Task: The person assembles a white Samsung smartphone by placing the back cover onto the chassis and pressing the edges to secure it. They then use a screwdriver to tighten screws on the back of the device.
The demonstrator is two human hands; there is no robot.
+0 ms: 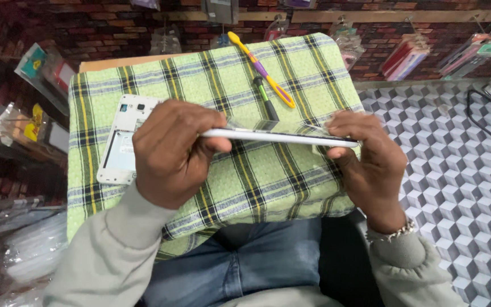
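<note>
Setting: brick-pattern wall at the back, with small packets hanging along it; a counter top [456,170] with a grey cube pattern lies to the person's right.
Work surface: green plaid cloth [257,182] draped over a raised pad on the person's lap, above blue jeans.
Person: seated, grey sleeves, a bracelet [390,233] on the right wrist.
Left hand [169,153]: fingers curled and clamped on the left end of a thin white phone [279,136], thumb underneath, knuckles facing up.
Right hand [370,156]: fingers closed around the phone's right end, fingertips on its upper face, palm below.
Phone position: held edge-on between both hands, nearly level, raised just above the middle of the cloth, not resting on it.
Phone detail: a clear film [268,125] appears to lift off its upper face; how far it is attached cannot be told.
On the cloth, left: white back cover [121,142] lying flat, inner side up, partly hidden behind the left hand.
On the cloth, far side: yellow and purple toothbrush [261,69] lying diagonally; a dark tool with a green grip [265,96] just beside it, its lower end near the phone.
Right edge: black cable [487,113] looped on the counter top, well apart from the hands.
</note>
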